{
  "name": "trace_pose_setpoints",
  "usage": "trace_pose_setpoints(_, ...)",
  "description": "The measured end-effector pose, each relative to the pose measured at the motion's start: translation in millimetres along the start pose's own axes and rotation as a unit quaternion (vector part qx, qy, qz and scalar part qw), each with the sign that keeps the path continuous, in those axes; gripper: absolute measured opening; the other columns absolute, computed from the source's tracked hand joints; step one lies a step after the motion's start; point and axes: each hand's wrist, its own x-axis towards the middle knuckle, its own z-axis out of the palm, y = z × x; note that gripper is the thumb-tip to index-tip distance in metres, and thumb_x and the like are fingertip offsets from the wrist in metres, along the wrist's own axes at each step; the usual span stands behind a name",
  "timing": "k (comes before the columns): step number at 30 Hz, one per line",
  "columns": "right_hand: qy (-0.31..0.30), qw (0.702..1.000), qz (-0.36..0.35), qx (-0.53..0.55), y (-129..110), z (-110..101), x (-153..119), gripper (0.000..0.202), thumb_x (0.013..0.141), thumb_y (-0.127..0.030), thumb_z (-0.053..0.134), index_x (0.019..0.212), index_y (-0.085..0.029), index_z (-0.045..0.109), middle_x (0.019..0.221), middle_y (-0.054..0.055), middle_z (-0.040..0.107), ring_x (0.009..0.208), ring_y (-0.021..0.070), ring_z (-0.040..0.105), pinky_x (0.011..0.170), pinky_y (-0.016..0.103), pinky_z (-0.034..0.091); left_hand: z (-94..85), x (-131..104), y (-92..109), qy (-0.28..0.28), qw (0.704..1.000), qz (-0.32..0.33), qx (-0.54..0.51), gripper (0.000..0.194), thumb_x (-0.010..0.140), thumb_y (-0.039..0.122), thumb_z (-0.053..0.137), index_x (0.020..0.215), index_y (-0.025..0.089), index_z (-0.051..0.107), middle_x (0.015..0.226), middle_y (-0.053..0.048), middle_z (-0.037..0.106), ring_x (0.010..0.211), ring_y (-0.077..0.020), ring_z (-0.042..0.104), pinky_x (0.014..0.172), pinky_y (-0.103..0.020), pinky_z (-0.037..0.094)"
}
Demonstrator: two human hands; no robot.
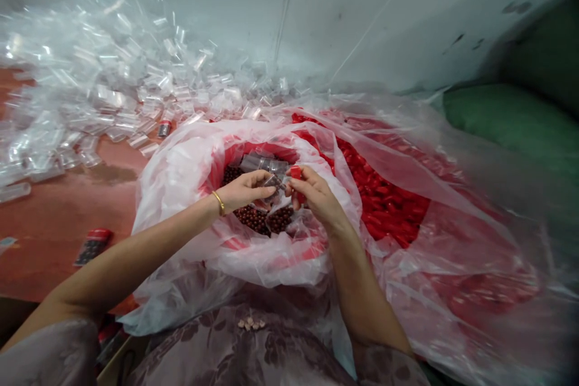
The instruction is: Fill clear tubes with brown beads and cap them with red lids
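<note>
My left hand (253, 188), with a gold bracelet at the wrist, is closed round a clear plastic tube (273, 184) that looks partly filled with dark pieces. Close by on its right, my right hand (311, 190) pinches a red cap (295, 172) near the tube's end. Whether cap and tube touch, I cannot tell. Both hands are above an open bag (181, 193) of white plastic with a red inside. Dark brown beads (253, 217) lie in the bag, along with several clear tubes (260, 163).
A large heap of clear tubes (108, 96) covers the back left. Filled, red-capped tubes lie on the reddish table: one in front (93, 246), another by the heap (164, 126). Many red caps (384, 193) fill a clear bag at right. Behind stands a pale wall (253, 12).
</note>
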Motion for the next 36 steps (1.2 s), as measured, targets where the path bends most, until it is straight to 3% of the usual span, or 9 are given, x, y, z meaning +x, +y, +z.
trace_pose_setpoints(6, 0.022, 0.997, -0.054, -0.047, 4, 9, 1, 0.051, 0.083, -0.058, 0.046, 0.111, -0.017, 0.058, 0.052, -0.007, 0.042, 0.037, 0.0052, 0.032, 0.037, 0.021, 0.025, -1.9, 3, -6, 0.007, 0.999, 0.042, 0.014, 0.058, 0.06, 0.049, 0.077, 0.099, 0.014, 0.052, 0.084, -0.001, 0.056, 0.069, -0.0098, 0.054, 0.058, -0.023, 0.05)
trace_pose_setpoints(12, 0.046, 0.974, -0.12, -0.188, 18, 19, 2, 0.049, 0.09, -0.053, 0.037, 0.117, -0.019, 0.06, 0.072, 0.002, 0.062, 0.06, 0.0138, 0.055, 0.051, 0.025, 0.041, -3.0, 5, -14, 0.036, 0.985, 0.107, 0.128, 0.035, 0.077, 0.038, 0.061, 0.101, 0.013, 0.051, 0.082, -0.001, 0.056, 0.066, -0.0097, 0.052, 0.06, -0.022, 0.046)
trace_pose_setpoints(16, 0.057, 0.938, -0.155, -0.303, 16, 22, -2, 0.049, 0.094, -0.045, 0.031, 0.127, -0.017, 0.053, 0.1, 0.009, 0.068, 0.082, 0.0193, 0.064, 0.069, 0.03, 0.048, -1.1, 4, -13, 0.069, 0.945, 0.2, 0.248, 0.022, 0.081, 0.024, 0.051, 0.099, 0.013, 0.054, 0.096, -0.004, 0.06, 0.088, -0.0145, 0.055, 0.083, -0.027, 0.046)
trace_pose_setpoints(22, 0.031, 0.85, -0.148, -0.505, 4, 26, -11, 0.052, 0.095, -0.041, 0.023, 0.126, -0.012, 0.054, 0.083, 0.012, 0.072, 0.068, 0.0218, 0.066, 0.06, 0.03, 0.045, -2.2, -2, -10, 0.08, 0.91, 0.185, 0.361, 0.02, 0.08, 0.024, 0.049, 0.094, 0.012, 0.055, 0.089, -0.006, 0.062, 0.082, -0.0163, 0.056, 0.077, -0.029, 0.046)
trace_pose_setpoints(24, 0.032, 0.836, -0.154, -0.526, 0, 26, -13, 0.056, 0.095, -0.042, 0.021, 0.129, -0.009, 0.052, 0.084, 0.014, 0.072, 0.068, 0.0229, 0.067, 0.06, 0.03, 0.045, -1.4, -4, -9, 0.078, 0.905, 0.184, 0.376, 0.025, 0.076, 0.026, 0.054, 0.096, 0.012, 0.056, 0.09, -0.005, 0.063, 0.082, -0.0164, 0.057, 0.077, -0.029, 0.046)
trace_pose_setpoints(28, 0.017, 0.857, -0.176, -0.484, -8, 22, -14, 0.06, 0.094, -0.047, 0.019, 0.129, -0.011, 0.053, 0.088, 0.013, 0.072, 0.075, 0.0227, 0.067, 0.064, 0.031, 0.046, 3.4, -3, -5, 0.106, 0.892, 0.156, 0.411, 0.03, 0.067, 0.026, 0.063, 0.094, 0.012, 0.058, 0.085, -0.003, 0.065, 0.076, -0.0149, 0.057, 0.072, -0.026, 0.046)
trace_pose_setpoints(32, 0.131, 0.913, -0.176, -0.344, -11, 19, -4, 0.052, 0.092, -0.053, 0.031, 0.106, -0.018, 0.067, 0.067, 0.005, 0.066, 0.064, 0.0171, 0.062, 0.062, 0.028, 0.044, 9.8, -5, 1, 0.151, 0.849, 0.13, 0.489, 0.02, 0.068, 0.028, 0.06, 0.083, 0.015, 0.061, 0.07, 0.0, 0.063, 0.063, -0.0129, 0.055, 0.062, -0.023, 0.042)
trace_pose_setpoints(34, 0.18, 0.942, -0.166, -0.229, -10, 23, 5, 0.053, 0.09, -0.057, 0.034, 0.092, -0.017, 0.069, 0.054, 0.0, 0.055, 0.052, 0.0132, 0.053, 0.056, 0.026, 0.041, 12.6, -7, 3, 0.132, 0.821, 0.114, 0.543, 0.015, 0.067, 0.03, 0.059, 0.074, 0.016, 0.061, 0.062, 0.0, 0.06, 0.059, -0.0132, 0.055, 0.058, -0.023, 0.039)
trace_pose_setpoints(36, 0.166, 0.971, -0.131, -0.112, -8, 30, 15, 0.056, 0.088, -0.062, 0.033, 0.086, -0.017, 0.067, 0.053, -0.002, 0.05, 0.044, 0.0098, 0.044, 0.049, 0.024, 0.037, 15.2, -9, 3, 0.099, 0.792, 0.102, 0.594, 0.017, 0.067, 0.033, 0.059, 0.07, 0.017, 0.061, 0.06, -0.001, 0.06, 0.058, -0.0151, 0.056, 0.055, -0.024, 0.038)
